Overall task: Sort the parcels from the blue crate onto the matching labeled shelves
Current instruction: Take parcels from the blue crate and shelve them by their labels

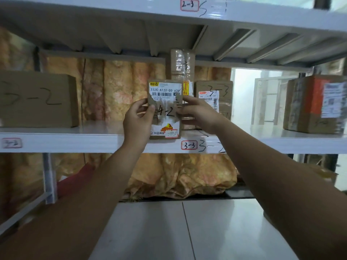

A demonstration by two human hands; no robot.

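A small brown parcel (165,109) marked "4-2", with a torn white shipping label on its upper half, is held upright in front of the white middle shelf (75,139). My left hand (138,119) grips its left edge and my right hand (199,113) grips its right edge. The parcel's bottom hangs just over the shelf's front lip, next to the red-framed "3-3" label (189,145). The blue crate is out of view.
On the same shelf sit a large box marked "3-2" (37,100) at left, a box marked "3-3" (214,98) behind my right hand with a tall taped parcel (181,64) beside it, and an orange-taped box (315,104) at right. A "2-3" label (189,4) marks the shelf above.
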